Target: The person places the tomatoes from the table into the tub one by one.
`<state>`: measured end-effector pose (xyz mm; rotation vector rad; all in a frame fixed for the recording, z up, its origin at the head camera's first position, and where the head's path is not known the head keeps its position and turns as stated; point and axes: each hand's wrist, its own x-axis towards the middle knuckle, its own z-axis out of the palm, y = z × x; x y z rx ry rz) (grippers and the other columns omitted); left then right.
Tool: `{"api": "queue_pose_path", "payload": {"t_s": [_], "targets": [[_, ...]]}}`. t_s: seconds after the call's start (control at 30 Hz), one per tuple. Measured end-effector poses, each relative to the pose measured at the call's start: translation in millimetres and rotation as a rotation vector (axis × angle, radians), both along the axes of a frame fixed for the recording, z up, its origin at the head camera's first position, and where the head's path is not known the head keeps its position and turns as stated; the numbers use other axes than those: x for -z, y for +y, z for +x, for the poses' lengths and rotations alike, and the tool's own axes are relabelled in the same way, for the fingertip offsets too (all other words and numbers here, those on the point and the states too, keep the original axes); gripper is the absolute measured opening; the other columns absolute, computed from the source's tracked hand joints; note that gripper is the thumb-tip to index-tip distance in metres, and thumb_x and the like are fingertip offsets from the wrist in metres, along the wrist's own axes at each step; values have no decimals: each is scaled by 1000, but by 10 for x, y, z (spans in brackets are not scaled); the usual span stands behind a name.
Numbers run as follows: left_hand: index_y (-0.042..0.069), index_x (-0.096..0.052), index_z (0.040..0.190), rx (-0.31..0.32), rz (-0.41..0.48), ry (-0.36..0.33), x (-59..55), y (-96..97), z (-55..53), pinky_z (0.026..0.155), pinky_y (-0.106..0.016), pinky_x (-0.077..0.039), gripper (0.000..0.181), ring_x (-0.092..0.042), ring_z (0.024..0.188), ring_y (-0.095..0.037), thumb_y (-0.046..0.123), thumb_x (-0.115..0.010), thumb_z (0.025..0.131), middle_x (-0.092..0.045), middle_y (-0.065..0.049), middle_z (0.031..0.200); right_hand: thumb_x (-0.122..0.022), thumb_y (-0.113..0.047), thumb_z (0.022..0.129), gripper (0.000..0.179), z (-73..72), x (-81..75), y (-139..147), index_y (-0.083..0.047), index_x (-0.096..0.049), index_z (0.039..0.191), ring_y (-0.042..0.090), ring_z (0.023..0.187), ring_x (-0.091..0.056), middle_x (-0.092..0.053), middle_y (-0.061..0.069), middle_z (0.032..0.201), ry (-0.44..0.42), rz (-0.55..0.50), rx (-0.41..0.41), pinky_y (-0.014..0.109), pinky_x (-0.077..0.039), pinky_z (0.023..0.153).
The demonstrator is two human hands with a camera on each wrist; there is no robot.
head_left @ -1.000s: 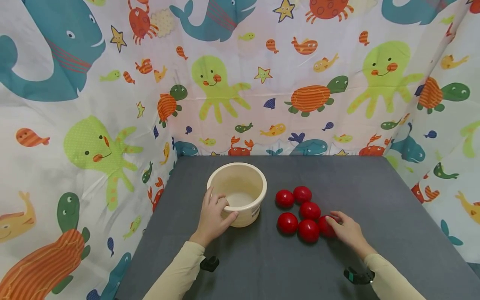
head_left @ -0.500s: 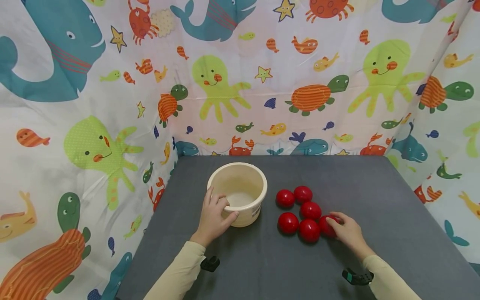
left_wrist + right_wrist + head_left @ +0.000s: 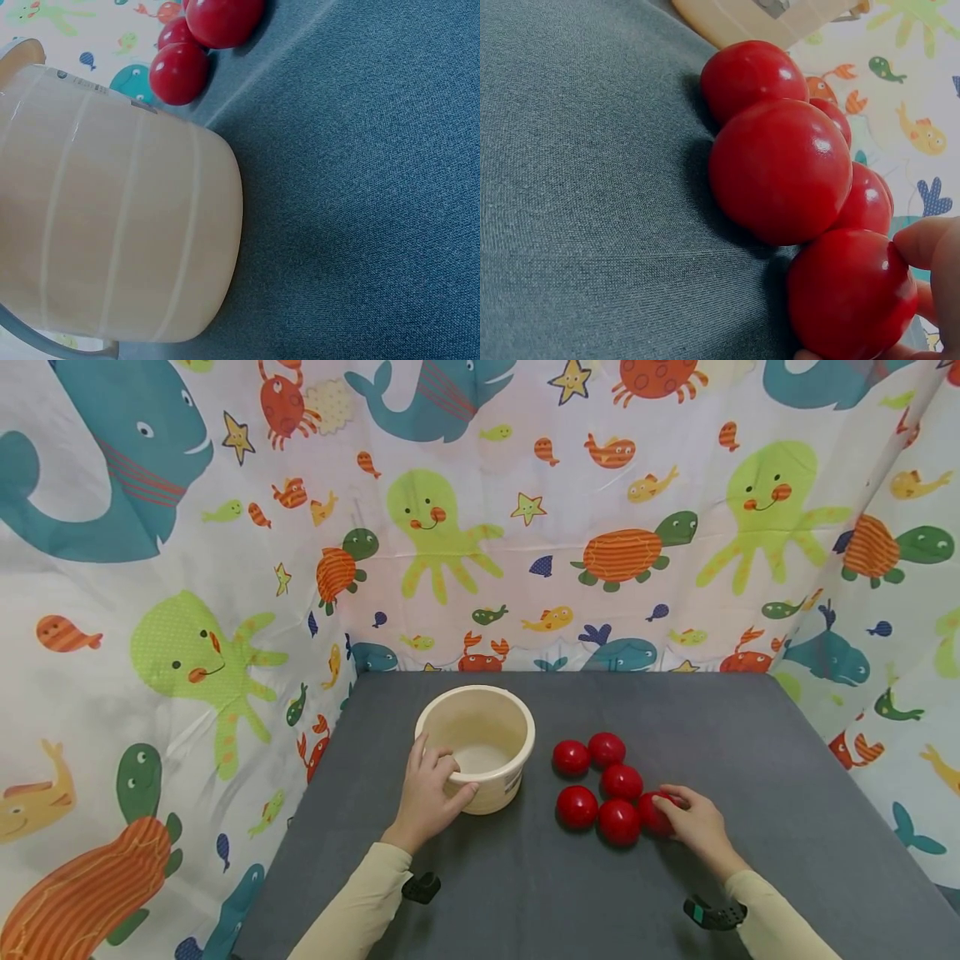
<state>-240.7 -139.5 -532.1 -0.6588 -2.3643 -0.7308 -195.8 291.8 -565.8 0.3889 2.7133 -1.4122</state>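
Right-hand curtain panel (image 3: 911, 610): displaced outward; turtle print (image 3: 871, 548) and whale print (image 3: 828, 656) sit farther right in head view than one second earlier, whale showing wider | Right sleeve (image 3: 780, 918) and black wrist device (image 3: 715, 913): both displaced slightly leftward

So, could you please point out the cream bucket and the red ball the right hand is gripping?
Cream bucket (image 3: 127, 210): left wrist view, on its outer wall.
Gripped red ball (image 3: 850, 294): right wrist view, middle of its visible side.
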Motion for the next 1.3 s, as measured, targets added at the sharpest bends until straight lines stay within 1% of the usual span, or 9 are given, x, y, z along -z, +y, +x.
{"api": "queue_pose_path", "payload": {"t_s": [0.13,0.27,0.37,0.47,0.57,0.77,0.93,1.13,1.3], "targets": [[11,-59,79,2,4,0,-4,-12,-5,120,-69,-26,31,-44,135,-54,40,-71,82,-64,-15,106,-59,-33,100,52,-29,-11,7,3,-55,138,20,87,-71,-59,35,133,8,-13,15,33,-64,66],[11,-59,80,1,-6,15,1,-18,-16,119,-69,-28,32,-46,133,-53,41,-71,82,-65,-15,105,-58,-36,100,51,-70,-90,28,0,-59,136,19,91,-69,-64,31,130,48,-3,52,29,-63,64],[11,-59,81,5,-8,18,2,-11,-14,119,-69,-29,33,-46,133,-52,42,-71,82,-65,-15,105,-56,-41,100,50,-115,-239,42,-6,-63,134,19,97,-65,-67,26,129,97,36,92,22,-58,64],[11,-60,81,9,-6,15,-2,-1,-9,119,-69,-29,33,-46,134,-51,42,-70,83,-65,-15,106,-54,-44,99,49,-192,-461,39,-9,-65,133,18,99,-61,-69,23,128,150,57,121,17,-53,65],[11,-59,81,6,-9,9,-4,3,-10,119,-68,-29,34,-45,135,-50,43,-70,83,-65,-15,106,-54,-45,100,51,-303,-701,8,-10,-63,135,19,97,-61,-67,23,128,190,41,116,15,-54,65],[11,-58,79,5,9,2,-15,-13,-14,120,-68,-28,33,-45,134,-51,42,-70,82,-65,-15,106,-55,-44,100,53,-589,-1139,-203,-8,-60,138,33,104,-63,-65,25,128,271,38,29,16,-55,66],[11,-58,79,-2,4,-5,-10,-19,-17,120,-68,-28,33,-45,135,-51,42,-71,82,-65,-14,106,-56,-39,100,49,-766,-1404,-533,-8,-60,139,38,112,-61,-65,25,130,328,61,-82,24,-57,74],[11,-59,80,-11,3,-11,13,-21,-20,121,-66,-27,33,-43,137,-51,41,-73,81,-64,-14,106,-59,-35,99,47,-906,-1557,-1002,-12,-60,139,36,116,-61,-65,20,131,326,21,-199,46,-61,90],[12,-59,80,-13,2,-5,12,-11,-36,120,-67,-28,32,-43,137,-51,41,-72,81,-64,-14,107,-62,-34,96,46,-975,-1620,-1410,-15,-61,138,35,116,-62,-66,17,130,307,-12,-231,49,-61,92]]}}
